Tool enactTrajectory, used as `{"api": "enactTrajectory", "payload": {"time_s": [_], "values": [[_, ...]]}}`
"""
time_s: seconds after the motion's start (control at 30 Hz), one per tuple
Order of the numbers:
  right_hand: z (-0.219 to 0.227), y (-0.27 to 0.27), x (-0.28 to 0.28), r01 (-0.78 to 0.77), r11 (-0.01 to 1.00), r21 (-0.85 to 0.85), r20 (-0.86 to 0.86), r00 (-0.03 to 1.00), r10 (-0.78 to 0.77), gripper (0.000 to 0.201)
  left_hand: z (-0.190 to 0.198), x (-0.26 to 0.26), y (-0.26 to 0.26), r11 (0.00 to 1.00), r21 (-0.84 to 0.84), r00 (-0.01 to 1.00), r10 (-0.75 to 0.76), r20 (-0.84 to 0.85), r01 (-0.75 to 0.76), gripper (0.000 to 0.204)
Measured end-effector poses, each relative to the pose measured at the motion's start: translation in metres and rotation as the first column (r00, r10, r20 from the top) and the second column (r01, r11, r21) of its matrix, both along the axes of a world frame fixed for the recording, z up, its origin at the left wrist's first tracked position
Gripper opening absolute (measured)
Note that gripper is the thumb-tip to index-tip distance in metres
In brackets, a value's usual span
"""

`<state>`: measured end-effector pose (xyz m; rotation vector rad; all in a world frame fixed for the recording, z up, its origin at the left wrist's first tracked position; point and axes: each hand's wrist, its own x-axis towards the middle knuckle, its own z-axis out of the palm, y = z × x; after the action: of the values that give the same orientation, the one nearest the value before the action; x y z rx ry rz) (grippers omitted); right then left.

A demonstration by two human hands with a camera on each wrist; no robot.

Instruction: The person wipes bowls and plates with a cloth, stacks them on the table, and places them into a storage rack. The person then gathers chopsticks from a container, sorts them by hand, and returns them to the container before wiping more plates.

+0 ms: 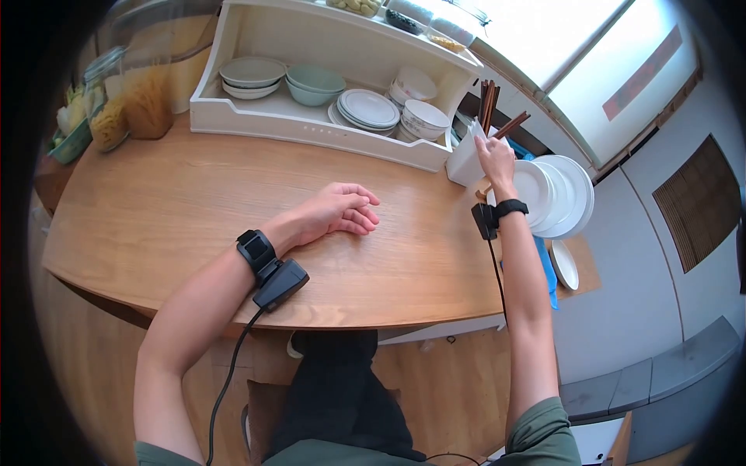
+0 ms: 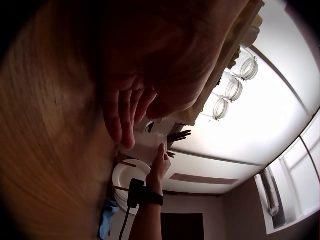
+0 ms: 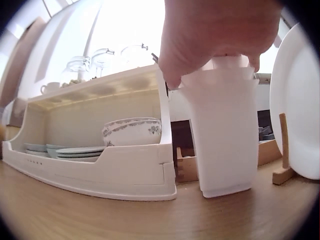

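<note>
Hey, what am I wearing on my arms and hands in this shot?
Both arms have short dark green sleeves ending near the elbow. The left hand and right hand are bare, with no gloves. Each wrist wears a black strap carrying a boxy black camera, and a thin black cable runs from each.

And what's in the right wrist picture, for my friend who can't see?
A right hand holds the top of a tall white container on a table. Left of it, a white shelf holds bowls and plates; right of it, a large plate stands upright.
</note>
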<state>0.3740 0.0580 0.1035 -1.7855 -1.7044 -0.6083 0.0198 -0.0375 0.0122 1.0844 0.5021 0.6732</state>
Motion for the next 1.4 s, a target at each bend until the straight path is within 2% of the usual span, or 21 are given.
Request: {"api": "enactTrajectory", "payload": {"time_s": [0.1,0.13,0.17,0.27,0.57,0.83,0.9,0.93,0.97,1.03,1.07,1.1,1.2,1.33,1.37,1.4], "values": [[0.001,-0.005,0.008,-0.09,0.995,-0.036,-0.038,0.995,0.089,0.045,-0.002,0.001,0.003,1.0,0.008,1.0,-0.008,0.001,0.008,0.022],[0.004,-0.004,0.013,-0.103,0.988,-0.114,-0.059,0.994,0.097,0.049,-0.002,0.001,0.003,1.0,0.012,1.0,-0.011,-0.002,0.011,0.022],[0.007,-0.002,0.018,-0.102,0.989,-0.107,-0.061,0.993,0.096,0.049,-0.002,0.001,0.003,1.0,0.01,1.0,-0.01,-0.007,0.01,0.021],[0.022,0.002,0.02,-0.097,0.931,-0.351,-0.095,0.993,0.067,0.057,-0.003,0.001,0.004,1.0,0.004,1.0,-0.011,-0.005,0.011,0.02],[0.037,0.006,0.006,-0.01,0.892,-0.451,-0.045,0.999,-0.012,0.052,-0.004,0.0,0.008,1.0,-0.008,1.0,-0.027,0.009,0.027,0.02],[0.047,0.001,0.003,-0.008,0.87,-0.492,-0.053,0.998,-0.021,0.061,-0.002,-0.001,0.007,1.0,-0.005,1.0,-0.03,-0.004,0.029,0.02],[0.055,0.002,0.005,0.0,0.937,-0.349,-0.029,1.0,-0.011,0.069,-0.002,0.0,0.006,1.0,-0.006,1.0,-0.02,-0.008,0.02,0.02],[0.061,0.002,0.007,0.016,0.95,-0.312,-0.057,0.998,-0.035,0.08,-0.002,0.0,0.006,1.0,-0.005,1.0,-0.012,-0.011,0.012,0.02],[0.061,0.003,0.007,0.016,0.95,-0.312,-0.058,0.998,-0.036,0.08,-0.002,0.0,0.006,1.0,-0.005,1.0,-0.013,-0.013,0.013,0.02],[0.063,0.018,0.016,0.026,0.976,-0.215,-0.211,0.975,-0.073,0.102,0.0,0.0,0.006,1.0,-0.021,1.0,-0.017,-0.009,0.016,0.019],[0.067,0.025,0.018,0.02,0.952,-0.306,-0.309,0.943,-0.119,0.131,0.0,0.0,0.006,1.0,-0.013,1.0,-0.012,-0.014,0.012,0.019],[0.069,0.027,0.015,0.01,0.955,-0.297,-0.316,0.943,-0.109,0.131,-0.001,0.0,0.004,1.0,-0.017,1.0,-0.016,-0.003,0.016,0.019],[0.07,0.04,0.002,0.025,0.933,-0.358,-0.503,0.837,-0.215,0.151,-0.002,0.0,0.004,1.0,-0.02,1.0,-0.018,0.006,0.019,0.019],[0.057,0.046,-0.026,0.165,0.928,-0.335,-0.444,0.841,-0.31,0.152,0.0,-0.001,0.003,1.0,-0.022,1.0,-0.019,0.002,0.019,0.02],[0.057,0.043,-0.031,0.16,0.928,-0.336,-0.446,0.841,-0.307,0.152,0.0,-0.001,0.004,0.999,-0.024,1.0,-0.024,0.005,0.024,0.02],[0.055,0.043,-0.031,0.218,0.904,-0.369,-0.426,0.825,-0.373,0.15,-0.001,-0.001,0.004,0.999,-0.027,1.0,-0.022,0.003,0.022,0.02]]}}
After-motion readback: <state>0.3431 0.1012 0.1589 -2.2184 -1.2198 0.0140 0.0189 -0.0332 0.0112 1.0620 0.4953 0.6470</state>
